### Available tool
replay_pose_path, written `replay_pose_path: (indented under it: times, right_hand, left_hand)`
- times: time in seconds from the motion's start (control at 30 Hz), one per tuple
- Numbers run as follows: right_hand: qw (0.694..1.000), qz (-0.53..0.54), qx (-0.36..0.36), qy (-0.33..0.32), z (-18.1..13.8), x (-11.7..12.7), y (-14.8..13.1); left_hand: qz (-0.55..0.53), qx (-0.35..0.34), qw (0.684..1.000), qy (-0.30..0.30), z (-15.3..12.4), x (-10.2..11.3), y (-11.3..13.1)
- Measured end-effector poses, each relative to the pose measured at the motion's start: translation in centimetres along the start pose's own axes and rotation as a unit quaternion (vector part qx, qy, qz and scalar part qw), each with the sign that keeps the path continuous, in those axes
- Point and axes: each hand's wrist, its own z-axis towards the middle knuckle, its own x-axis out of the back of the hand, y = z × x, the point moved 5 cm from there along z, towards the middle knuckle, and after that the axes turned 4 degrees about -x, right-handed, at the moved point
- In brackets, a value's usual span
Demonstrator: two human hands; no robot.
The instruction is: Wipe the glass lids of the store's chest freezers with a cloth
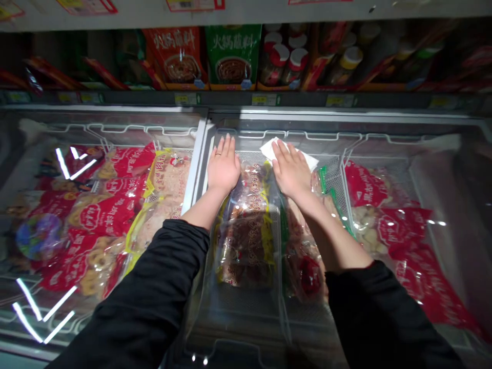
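Observation:
My left hand (223,163) lies flat on the freezer's clear lid (246,318), near its left frame, fingers stretched forward and a ring on one of them. Under my right hand (291,169) is a white tissue (310,162), held down against the same lid towards the back; its corners stick out past the fingers. Below the lid, between my arms, packs of frozen meat (248,230) with yellow edges lie in a wire basket. More meat packs (305,256) with green edges show partly behind my right forearm.
Red bags of frozen food (102,220) fill the left freezer section, with others (403,230) at the far right. A pale frame bar (195,159) divides the lids. Behind, a shelf holds green sauce boxes (233,56) and jars (277,61), above price tags (265,99).

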Motion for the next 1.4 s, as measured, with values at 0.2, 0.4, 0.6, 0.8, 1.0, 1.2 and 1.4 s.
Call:
replay_pose_path:
  times: [0.2, 0.4, 0.6, 0.8, 1.0, 1.2, 1.4]
  right_hand:
    - [0.999, -0.025, -0.027, 0.001, -5.5, -1.7, -1.4]
    - [0.998, -0.013, 0.059, -0.002, -2.4, -2.1, -3.1]
    - [0.999, 0.015, 0.002, 0.028, -3.7, -1.9, 0.3]
    - [0.999, 0.004, 0.037, -0.001, -10.5, -2.9, -4.3]
    - [0.996, -0.003, 0.068, -0.058, -6.3, -1.4, -2.8]
    - [0.999, -0.017, 0.014, -0.024, -11.2, -1.3, -0.9]
    - [0.995, -0.025, 0.089, -0.044, -15.0, -2.2, -4.2]
  left_hand:
    - [-0.002, 0.001, 1.0, -0.001, 0.1, 0.2, 0.2]
    - [0.001, 0.007, 1.0, -0.007, -0.2, 0.4, 0.5]
    - [0.015, -0.018, 0.999, -0.022, -1.3, 0.2, 1.3]
    - [0.023, -0.03, 0.998, -0.047, -10.1, -0.1, 3.3]
    - [0.024, -0.007, 0.999, -0.027, -14.7, -0.6, 3.6]
    - [0.008, 0.001, 1.0, -0.025, -13.9, -0.4, 3.7]
    - [-0.009, 0.013, 1.0, -0.026, -14.1, 0.1, 4.1]
